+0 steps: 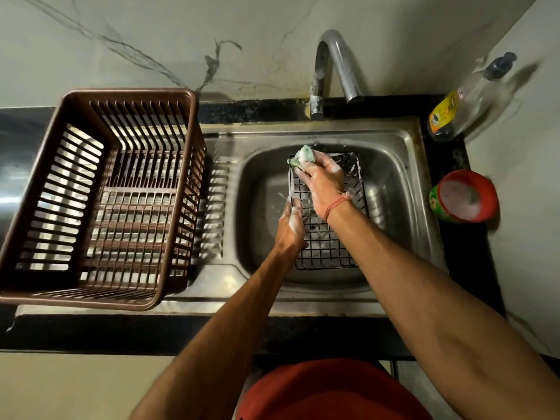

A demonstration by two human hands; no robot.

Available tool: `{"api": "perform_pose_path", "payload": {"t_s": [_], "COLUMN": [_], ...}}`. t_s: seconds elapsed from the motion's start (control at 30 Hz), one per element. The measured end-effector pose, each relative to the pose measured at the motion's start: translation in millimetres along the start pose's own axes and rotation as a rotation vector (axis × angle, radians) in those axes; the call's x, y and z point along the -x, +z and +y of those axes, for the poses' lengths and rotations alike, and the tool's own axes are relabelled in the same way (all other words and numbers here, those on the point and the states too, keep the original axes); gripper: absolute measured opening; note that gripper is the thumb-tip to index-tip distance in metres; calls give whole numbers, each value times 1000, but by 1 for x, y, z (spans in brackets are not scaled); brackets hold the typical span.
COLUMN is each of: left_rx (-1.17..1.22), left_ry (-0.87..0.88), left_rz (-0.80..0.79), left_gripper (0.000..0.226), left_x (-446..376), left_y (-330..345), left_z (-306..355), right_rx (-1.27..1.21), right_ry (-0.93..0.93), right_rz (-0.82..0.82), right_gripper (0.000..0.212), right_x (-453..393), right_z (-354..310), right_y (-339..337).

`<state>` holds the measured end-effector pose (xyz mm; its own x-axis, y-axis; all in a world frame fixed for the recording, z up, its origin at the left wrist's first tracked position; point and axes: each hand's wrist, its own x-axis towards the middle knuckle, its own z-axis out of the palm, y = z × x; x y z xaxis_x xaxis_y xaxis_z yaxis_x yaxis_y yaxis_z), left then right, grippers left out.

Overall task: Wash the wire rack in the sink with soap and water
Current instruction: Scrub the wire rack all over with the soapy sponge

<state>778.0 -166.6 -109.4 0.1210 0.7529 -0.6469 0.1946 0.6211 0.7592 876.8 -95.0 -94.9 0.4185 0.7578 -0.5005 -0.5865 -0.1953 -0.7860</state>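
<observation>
gripping wire rack (328,237), left hand (291,221)

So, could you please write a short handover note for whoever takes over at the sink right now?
Left hand: soapy, holds the left edge of the wire rack, steadying it.
Right hand: grip on the green scrubber, at the rack's far end.
The rack lies in the sink basin, suds on its far wires.
Tap: no water visibly running.
Soap tub on the counter, right of the sink.
Done: soaping begun. Left: scrub the near half, rinse, then probably the brown basket.
</observation>
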Motion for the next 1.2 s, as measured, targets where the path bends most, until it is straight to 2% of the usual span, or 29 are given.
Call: {"api": "perform_pose_path", "payload": {"t_s": [0.07, 0.13, 0.2, 0.27, 0.33, 0.4, 0.5, 0.6, 0.7, 0.77, 0.83, 0.9, 0.93, 1.03, 1.07, 1.1, 1.2], "left_rx": [-8, -33, -47, -55, -38, -8, 51, 145, 208, 196, 196, 178, 172, 177, 191, 206, 261], "left_ry": [-2, 7, 51, 115, 158, 148, 48, -29, -77, -117, -115, -121, -111, -93, -89, -95, -123], "left_rz": [-9, -11, -15, -42, -70, -77, -48, 3, 58, 91, 96, 76, 71, 80, 89, 94, 118], "left_gripper": [65, 66, 63, 55, 50, 50, 51, 55, 73, 90, 85, 72, 69, 59, 58, 57, 54], "left_x": [-3, -6, -9, -12, -17, -22, -28, -31, -48, -59, -70, -49, -42, -40, -41, -42, -46], "left_y": [-1, -3, -6, -8, -8, -7, -1, 7, 11, 9, 7, 6, 6, 9, 9, 9, 8], "left_z": [2, 2, 2, 2, 1, 0, 0, -1, -9, -13, -19, -6, -2, -8, -9, -10, -10], "right_rx": [15, 348, 838, 1229, 1433, 1493, 1624, 1761, 1710, 1691, 1599, 1563, 1580, 1617, 1624, 1641, 1675], "right_ry": [-4, -97, -234, -368, -548, -652, -719, -678, -506, -333, -103, 5, -27, -247, -292, -316, -271], "right_rz": [10, -16, -100, -209, -278, -315, -473, -538, -582, -706, -812, -793, -711, -323, -291, -325, -580], "right_gripper": [27, 34, 42, 39, 30, 29, 32, 10, 24, 17, 5, 9, 9, 13, 14, 16, 14], "right_x": [1, -2, 0, 6, 11, 17, 27, 31, 29, 35, 39, 31, 25, 11, 10, 13, 30], "right_z": [-2, 0, 4, 14, 23, 27, 29, 20, 12, 11, 10, 13, 16, 25, 26, 26, 29], "right_y": [1, -7, -21, -35, -47, -57, -73, -79, -85, -87, -88, -91, -92, -96, -95, -92, -87]}}
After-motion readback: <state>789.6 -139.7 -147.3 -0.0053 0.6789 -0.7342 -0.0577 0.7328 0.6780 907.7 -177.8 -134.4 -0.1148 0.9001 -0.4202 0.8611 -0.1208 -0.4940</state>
